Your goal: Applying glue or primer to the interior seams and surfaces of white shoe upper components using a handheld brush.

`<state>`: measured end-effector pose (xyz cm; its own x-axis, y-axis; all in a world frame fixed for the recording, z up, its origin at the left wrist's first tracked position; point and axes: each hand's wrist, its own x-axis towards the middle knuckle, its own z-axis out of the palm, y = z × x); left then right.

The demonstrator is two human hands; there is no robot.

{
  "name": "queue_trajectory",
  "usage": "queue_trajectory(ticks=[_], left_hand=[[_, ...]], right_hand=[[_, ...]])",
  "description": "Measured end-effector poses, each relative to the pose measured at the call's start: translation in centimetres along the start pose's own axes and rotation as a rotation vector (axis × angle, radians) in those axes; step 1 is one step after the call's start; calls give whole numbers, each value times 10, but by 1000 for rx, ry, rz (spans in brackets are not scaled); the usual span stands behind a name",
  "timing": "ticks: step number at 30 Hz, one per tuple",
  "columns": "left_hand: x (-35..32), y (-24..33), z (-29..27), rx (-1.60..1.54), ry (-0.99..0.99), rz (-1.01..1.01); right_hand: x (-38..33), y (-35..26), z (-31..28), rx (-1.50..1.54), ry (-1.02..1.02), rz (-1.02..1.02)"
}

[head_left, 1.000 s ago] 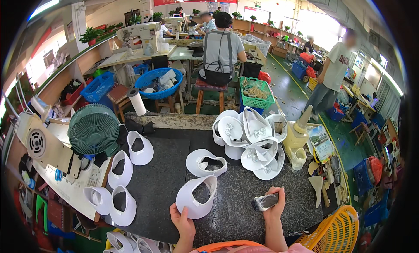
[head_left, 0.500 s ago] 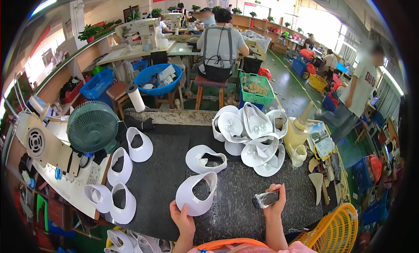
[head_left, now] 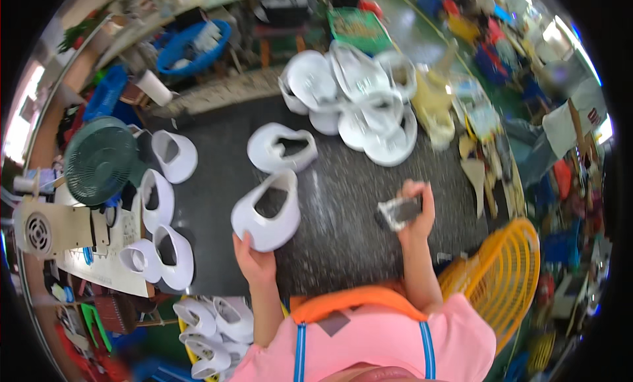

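Observation:
My left hand (head_left: 256,263) pinches the brim edge of a white sun visor (head_left: 260,225), its thumb on top of the brim. This visor lies on the dark tabletop (head_left: 343,250) with its open band facing up and away. Just beyond it rests another white visor (head_left: 267,154). My right hand (head_left: 420,217), farther right and raised over the table, is closed round a dark flat rectangular block (head_left: 407,212) with a whitish, shiny, crumpled-looking end. Blur hides what kind of tool the block is. No visor touches my right hand.
A heap of white visors (head_left: 389,145) lies at the far right, beside a yellowish stand (head_left: 432,105). Several single visors (head_left: 177,174) line the left edge, near a green fan (head_left: 99,161) and a sewing machine (head_left: 56,227). A yellow basket (head_left: 527,250) stands near right; a person walks beyond.
The view has tipped downward, so the table sits higher in the picture and my pink top shows. My left hand still holds the visor and my right hand the dark block.

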<state>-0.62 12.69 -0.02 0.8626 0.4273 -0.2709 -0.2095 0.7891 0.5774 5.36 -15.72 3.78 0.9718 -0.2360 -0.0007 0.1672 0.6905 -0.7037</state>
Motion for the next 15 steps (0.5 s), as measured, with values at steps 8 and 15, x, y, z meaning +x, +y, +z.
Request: queue_trajectory(ticks=[8, 15], left_hand=[[-14, 2, 0, -110, -181, -74], [-28, 7, 24, 78, -283, 49]], right_hand=[[-13, -14, -27, 95, 105, 17], [-21, -21, -35, 68, 8, -36]])
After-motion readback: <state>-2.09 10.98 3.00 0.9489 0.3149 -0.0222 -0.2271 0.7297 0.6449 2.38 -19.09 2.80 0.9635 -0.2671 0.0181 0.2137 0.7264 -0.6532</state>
